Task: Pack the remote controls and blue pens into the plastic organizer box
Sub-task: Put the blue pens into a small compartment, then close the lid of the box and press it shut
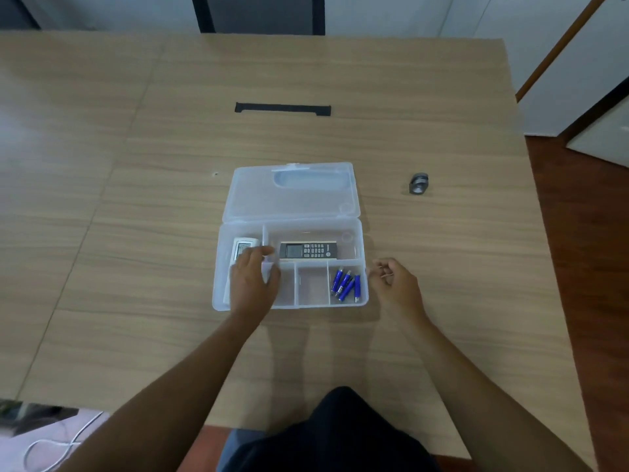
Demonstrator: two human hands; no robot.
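Apparently packing was nearly done: left hand (253, 279) curled on the white remote (242, 248) in the box (289, 303); right hand's (394, 282) fingers loosely curled, empty. Next, shut the lid (292, 195).

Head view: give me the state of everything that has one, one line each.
Clear plastic organizer box: open, lid laid back flat.
Black remote control: lying in the long rear compartment.
White remote control: in the left compartment, under the left hand.
Blue pens: in the front-right compartment.
Right hand: beside the box, loosely curled.
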